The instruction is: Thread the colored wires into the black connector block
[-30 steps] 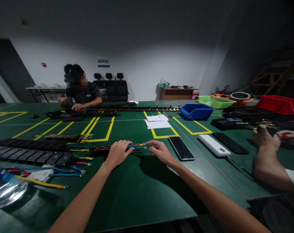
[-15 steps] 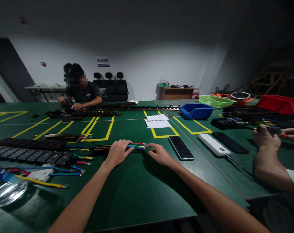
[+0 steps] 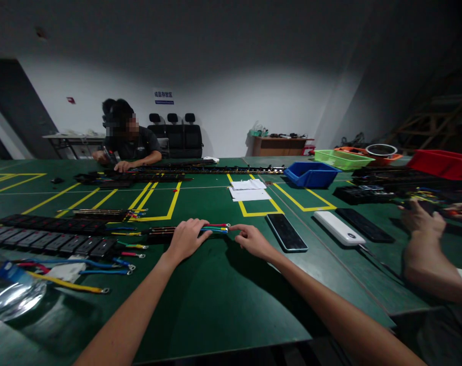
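Note:
My left hand (image 3: 188, 238) lies over the end of a slim black strip (image 3: 160, 232), fingers and thumb closed round it. Red, green and blue wires (image 3: 218, 229) come out past my thumb, tipped with metal ring terminals. At those tips is the stretched index finger of my right hand (image 3: 250, 241); its other fingers are loosely curled and hold nothing. Whether the fingertip touches the terminals I cannot tell. To the left lie black segmented strips (image 3: 63, 241) with coloured wire ends, and a similar strip (image 3: 97, 214) farther back.
A phone (image 3: 286, 233), a white power bank (image 3: 338, 227) and a dark slab (image 3: 364, 224) lie to the right. Behind them stand a blue bin (image 3: 310, 174) and a red bin (image 3: 444, 163). A co-worker's hand (image 3: 423, 218) works at the right; another person (image 3: 129, 142) sits opposite.
The view has shifted slightly, so everything sits a little farther right. My hands keep the same pose at the strip; the right index finger stays by the wire terminals.

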{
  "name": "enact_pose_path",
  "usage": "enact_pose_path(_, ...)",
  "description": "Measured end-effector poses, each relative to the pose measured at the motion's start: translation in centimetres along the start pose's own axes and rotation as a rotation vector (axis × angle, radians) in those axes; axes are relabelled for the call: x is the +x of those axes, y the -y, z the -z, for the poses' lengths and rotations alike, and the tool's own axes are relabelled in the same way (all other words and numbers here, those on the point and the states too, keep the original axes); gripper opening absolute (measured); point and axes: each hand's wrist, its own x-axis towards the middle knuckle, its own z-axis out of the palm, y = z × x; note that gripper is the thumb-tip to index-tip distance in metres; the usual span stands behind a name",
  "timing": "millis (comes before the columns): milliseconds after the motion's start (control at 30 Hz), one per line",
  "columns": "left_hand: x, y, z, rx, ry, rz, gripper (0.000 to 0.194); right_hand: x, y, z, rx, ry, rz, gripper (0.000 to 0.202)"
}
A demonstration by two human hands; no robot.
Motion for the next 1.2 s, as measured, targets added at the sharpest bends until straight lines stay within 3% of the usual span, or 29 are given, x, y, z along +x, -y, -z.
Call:
enact_pose_path(433,-0.1,-0.1,0.2,-0.01,0.013,0.009,0.042,-0.4,0.6,0.0,-0.097,0.065,0.008,0.051)
enact_pose_path(767,0.0,-0.2,0.2,0.013,0.002,-0.003,0.039,0.2,-0.5,-0.1,0.106,-0.044,0.076,0.039)
enact_pose_path(1067,0.0,-0.2,0.2,0.006,0.01,0.002,0.04,-0.5,0.4,0.0,-0.131,0.057,0.064,0.049)
enact_pose_path(1200,0.0,-0.3,0.3,0.001,0.01,0.007,0.04,-0.4,0.3,0.0,-0.102,0.012,0.062,0.046)
